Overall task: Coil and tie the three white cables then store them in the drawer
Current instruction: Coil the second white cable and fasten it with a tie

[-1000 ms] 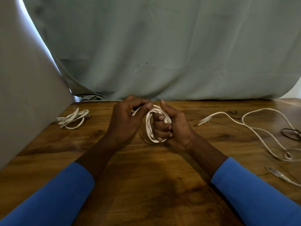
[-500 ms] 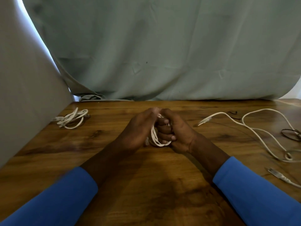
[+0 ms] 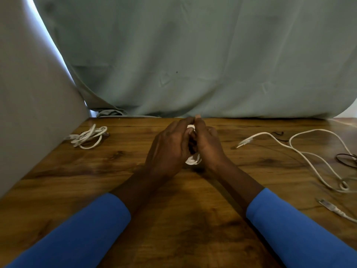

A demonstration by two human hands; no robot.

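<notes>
Step (my read): tying off second cable. Left hand and right hand both closed round small coil over middle of bench, fingertips meeting at top (wrap itself hidden between palms). Bundled cable lies far left, looks done. Loose cable sprawls right, untouched. Next move needs: cinch tail tight without loops springing, set coil down, reach right. No drawer in view.

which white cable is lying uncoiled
The right cable, sprawled in open loops. The left cable is bundled; the middle cable is held by left hand and right hand.
</notes>
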